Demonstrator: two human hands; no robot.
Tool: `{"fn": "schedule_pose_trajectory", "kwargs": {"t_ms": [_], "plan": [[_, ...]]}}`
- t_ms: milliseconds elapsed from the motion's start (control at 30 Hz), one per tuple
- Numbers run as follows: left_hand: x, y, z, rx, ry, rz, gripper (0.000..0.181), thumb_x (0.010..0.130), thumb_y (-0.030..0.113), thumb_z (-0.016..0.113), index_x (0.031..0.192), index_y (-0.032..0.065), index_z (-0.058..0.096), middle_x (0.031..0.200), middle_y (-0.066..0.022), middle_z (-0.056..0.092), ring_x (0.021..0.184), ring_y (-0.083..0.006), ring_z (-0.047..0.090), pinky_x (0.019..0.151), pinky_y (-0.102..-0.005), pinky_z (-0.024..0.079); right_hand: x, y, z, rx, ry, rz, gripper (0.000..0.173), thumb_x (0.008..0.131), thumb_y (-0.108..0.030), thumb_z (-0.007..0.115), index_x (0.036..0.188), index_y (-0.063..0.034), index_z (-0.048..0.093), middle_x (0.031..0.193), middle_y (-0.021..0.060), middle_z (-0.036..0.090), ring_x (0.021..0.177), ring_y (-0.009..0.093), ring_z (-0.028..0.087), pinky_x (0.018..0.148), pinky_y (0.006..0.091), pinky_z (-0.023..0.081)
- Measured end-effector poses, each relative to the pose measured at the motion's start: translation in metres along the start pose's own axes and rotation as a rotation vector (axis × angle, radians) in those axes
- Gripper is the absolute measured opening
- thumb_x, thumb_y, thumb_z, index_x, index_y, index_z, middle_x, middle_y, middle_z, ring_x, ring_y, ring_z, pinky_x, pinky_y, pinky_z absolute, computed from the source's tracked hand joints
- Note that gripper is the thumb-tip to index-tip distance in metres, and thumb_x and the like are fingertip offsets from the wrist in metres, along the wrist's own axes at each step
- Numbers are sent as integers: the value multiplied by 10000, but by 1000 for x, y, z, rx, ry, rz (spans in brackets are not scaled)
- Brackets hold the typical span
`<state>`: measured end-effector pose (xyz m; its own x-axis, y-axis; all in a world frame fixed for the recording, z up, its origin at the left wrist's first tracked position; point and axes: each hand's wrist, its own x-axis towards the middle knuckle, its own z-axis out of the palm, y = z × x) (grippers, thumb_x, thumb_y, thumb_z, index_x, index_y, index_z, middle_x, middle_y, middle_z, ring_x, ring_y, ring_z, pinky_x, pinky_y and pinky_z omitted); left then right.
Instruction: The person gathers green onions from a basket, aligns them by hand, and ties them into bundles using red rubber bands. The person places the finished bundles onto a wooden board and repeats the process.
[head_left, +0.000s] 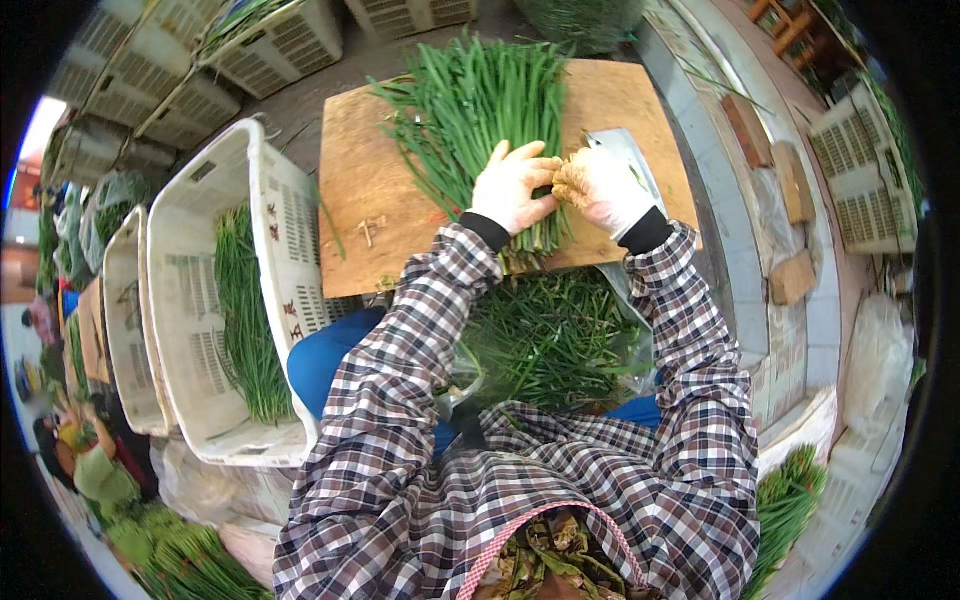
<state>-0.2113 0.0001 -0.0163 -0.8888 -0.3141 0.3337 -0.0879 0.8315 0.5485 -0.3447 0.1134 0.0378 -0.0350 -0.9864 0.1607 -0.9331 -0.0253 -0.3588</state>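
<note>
A large bunch of garlic chives (487, 105) lies on a wooden board (360, 180), its leaves pointing away and its cut stems at the near edge. Across the stems rests my left hand (514, 187), in a pale glove, with its thumb and fingers reaching to the right. My right hand (596, 191), gloved with a yellowed, stained finger part, has its fingers bent inward against the left fingertips. Whether anything small is pinched between the hands is hidden. Beneath and beside the right hand, a cleaver (630, 154) lies flat on the board, its handle out of sight.
Loose green trimmings (555, 337) fill a plastic-lined space below the board, between my knees. At left stands a white plastic crate (202, 262) with chives (251, 322) inside. A tiled ledge (746, 285) with bricks (792, 184) runs along the right. Another person (94, 457) is at far left.
</note>
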Motion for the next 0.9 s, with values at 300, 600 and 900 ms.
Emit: {"fn": "schedule_pose_trajectory", "kwargs": {"t_ms": [300,600,900], "plan": [[-7,-7,5,-333,196,-104,100,740,197,664,809,130,693,1034,11,648,1206,-232,456,1057,-538,179,-7,16,14,1084,192,463,184,855,-56,559,1016,1,626,957,51,630,835,142,582,766,255,475],[-8,-1,0,-602,256,-110,230,651,23,735,861,92,671,1351,-134,384,1249,-266,383,1030,-371,319,-10,4,72,1223,481,370,119,781,48,626,888,-3,634,944,54,605,872,138,580,788,243,475],[-16,-3,-6,-667,404,-134,1222,462,262,882,1426,120,145,1348,-116,319,1198,-253,405,1006,-376,354,8,13,53,412,437,-230,151,742,-69,681,886,-106,658,811,80,629,766,269,588,628,344,467]]}}
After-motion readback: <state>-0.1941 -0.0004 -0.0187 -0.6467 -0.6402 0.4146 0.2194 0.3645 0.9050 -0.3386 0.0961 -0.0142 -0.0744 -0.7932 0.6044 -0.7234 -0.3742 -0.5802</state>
